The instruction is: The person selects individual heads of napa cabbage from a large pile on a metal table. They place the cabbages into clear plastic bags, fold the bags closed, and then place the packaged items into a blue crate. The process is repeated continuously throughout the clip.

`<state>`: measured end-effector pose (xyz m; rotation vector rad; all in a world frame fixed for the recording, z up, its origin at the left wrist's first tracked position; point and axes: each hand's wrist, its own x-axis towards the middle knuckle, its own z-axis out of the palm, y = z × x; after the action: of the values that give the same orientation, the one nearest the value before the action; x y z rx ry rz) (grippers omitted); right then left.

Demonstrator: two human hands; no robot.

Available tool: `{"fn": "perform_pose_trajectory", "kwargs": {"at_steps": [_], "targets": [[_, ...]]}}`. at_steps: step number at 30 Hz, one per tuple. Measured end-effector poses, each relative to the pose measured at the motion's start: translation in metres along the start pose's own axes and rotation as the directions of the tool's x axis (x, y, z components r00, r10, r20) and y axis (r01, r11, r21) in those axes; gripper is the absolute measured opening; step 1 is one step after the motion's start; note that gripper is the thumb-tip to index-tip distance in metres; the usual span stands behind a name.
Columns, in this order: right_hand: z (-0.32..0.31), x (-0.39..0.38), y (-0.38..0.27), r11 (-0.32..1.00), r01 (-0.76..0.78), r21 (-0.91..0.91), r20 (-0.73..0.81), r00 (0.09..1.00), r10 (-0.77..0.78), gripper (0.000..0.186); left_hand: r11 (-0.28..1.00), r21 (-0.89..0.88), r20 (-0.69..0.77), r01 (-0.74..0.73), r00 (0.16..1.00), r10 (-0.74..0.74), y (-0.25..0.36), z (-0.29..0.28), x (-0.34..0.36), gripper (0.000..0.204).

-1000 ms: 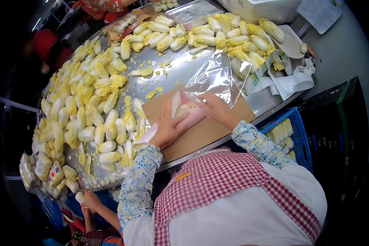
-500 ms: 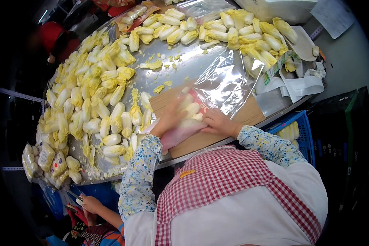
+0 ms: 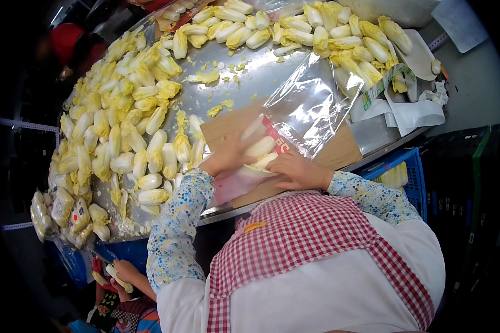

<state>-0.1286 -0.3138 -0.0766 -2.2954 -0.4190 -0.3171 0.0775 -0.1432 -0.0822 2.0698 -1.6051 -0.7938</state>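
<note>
Several pale baby napa cabbages point(image 3: 261, 147) lie side by side on a wooden board point(image 3: 341, 151), partly within a clear plastic bag point(image 3: 311, 105) with a red printed band. My left hand point(image 3: 228, 154) grips the cabbages from the left, its fingers bent over them and slightly blurred. From the right, my right hand point(image 3: 301, 171) presses against the nearer cabbages and the bag's edge, fingers curled, fingertips partly hidden. A pinkish sheet point(image 3: 236, 186) spreads under the cabbages between my hands, toward my apron.
A big heap of napa cabbages point(image 3: 116, 122) covers the metal table's left side; more line the far edge. White strips point(image 3: 411, 115) lie at right, above a blue crate point(image 3: 411, 177). Bagged cabbages point(image 3: 64, 208) sit at the left corner. Nearby, another person's hand point(image 3: 126, 272) holds a cabbage.
My left hand has shifted slightly over the cabbages. My right hand has turned flatter against them, and the pinkish sheet lies lower. The other person's cabbage shows more clearly.
</note>
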Motion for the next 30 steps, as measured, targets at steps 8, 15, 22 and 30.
{"fn": "perform_pose_trajectory", "kwargs": {"at_steps": [8, 15, 22, 30], "targets": [[0.006, 0.027, -0.016, 0.956, -0.275, -0.104, 0.32, 0.901, 0.294, 0.024, 0.998, 0.016, 0.068, 0.067, 0.995, -0.068, -0.001, -0.003, 0.005, 0.069], [0.026, 0.01, 0.006, 0.956, 0.199, -0.217, 0.155, 0.974, -0.168, 0.023, 0.995, 0.101, 0.098, 0.004, 0.995, -0.014, 0.009, -0.008, 0.008, 0.071], [0.03, -0.006, 0.01, 0.942, 0.089, -0.324, 0.051, 0.996, -0.077, 0.025, 0.997, 0.069, 0.04, 0.044, 0.998, -0.047, -0.001, 0.002, 0.006, 0.066], [0.033, -0.001, 0.015, 0.949, 0.148, -0.278, 0.097, 0.987, -0.125, 0.019, 0.998, 0.05, 0.024, 0.041, 0.999, -0.043, 0.005, 0.0, 0.008, 0.065]]}}
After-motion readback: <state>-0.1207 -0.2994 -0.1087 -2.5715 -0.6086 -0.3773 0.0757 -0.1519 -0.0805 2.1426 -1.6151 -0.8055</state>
